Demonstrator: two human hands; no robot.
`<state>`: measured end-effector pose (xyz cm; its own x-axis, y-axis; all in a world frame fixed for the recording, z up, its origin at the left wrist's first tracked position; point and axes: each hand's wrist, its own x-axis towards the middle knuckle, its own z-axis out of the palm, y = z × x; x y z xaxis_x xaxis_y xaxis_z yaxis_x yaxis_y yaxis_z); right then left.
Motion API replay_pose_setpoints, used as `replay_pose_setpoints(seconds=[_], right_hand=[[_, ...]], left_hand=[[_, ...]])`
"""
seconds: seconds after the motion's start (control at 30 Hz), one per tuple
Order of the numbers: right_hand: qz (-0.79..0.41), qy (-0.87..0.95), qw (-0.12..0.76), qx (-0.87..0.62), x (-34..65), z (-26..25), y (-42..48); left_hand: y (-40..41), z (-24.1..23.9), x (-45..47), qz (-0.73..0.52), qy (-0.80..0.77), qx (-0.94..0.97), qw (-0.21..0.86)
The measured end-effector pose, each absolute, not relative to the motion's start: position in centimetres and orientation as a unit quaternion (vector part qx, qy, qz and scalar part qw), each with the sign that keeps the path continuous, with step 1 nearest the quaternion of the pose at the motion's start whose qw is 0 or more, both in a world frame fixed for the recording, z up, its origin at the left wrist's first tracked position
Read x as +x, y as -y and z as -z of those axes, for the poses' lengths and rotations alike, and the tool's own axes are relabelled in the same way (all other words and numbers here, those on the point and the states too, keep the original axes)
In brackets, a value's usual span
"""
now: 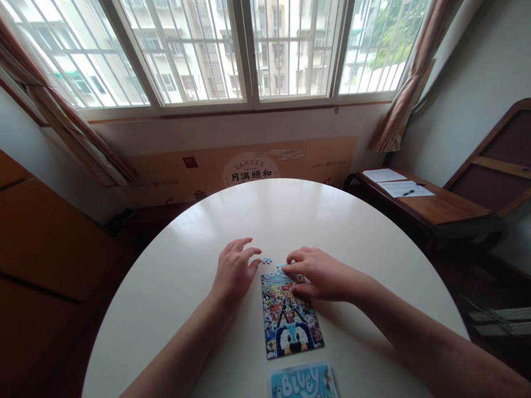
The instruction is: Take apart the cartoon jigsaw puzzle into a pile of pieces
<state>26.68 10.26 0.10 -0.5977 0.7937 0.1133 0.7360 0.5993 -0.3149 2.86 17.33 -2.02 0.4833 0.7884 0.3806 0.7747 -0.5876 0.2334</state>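
Note:
A small colourful jigsaw puzzle (290, 318) with a blue cartoon dog lies flat on the round white table (186, 254). My left hand (234, 271) rests beside its upper left corner, fingers curled loosely and apart, index tip close to a small loose puzzle piece (266, 260). My right hand (319, 272) lies over the puzzle's upper right part, fingers bent and pressing on the top edge. Neither hand visibly grips anything.
A blue puzzle box (304, 381) with the word BLUEY sits at the table's near edge. A dark wooden side table (440, 207) with papers (398, 185) and a pen stands to the right. Windows and a printed cardboard panel (249, 168) lie behind.

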Motion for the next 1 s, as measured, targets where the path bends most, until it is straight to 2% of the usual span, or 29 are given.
replay_pose_setpoints(seconds=[0.37, 1.0], right_hand=[[-0.134, 0.863, 0.151, -0.463, 25.7, 0.0, -10.3], [-0.135, 0.857, 0.143, -0.477, 26.0, -0.4, -10.1]], left_hand=[[-15.2, 2.2, 4.3, -0.217, -0.402, 0.889, 0.016], [-15.1, 2.3, 4.9, -0.160, -0.443, 0.880, 0.066]])
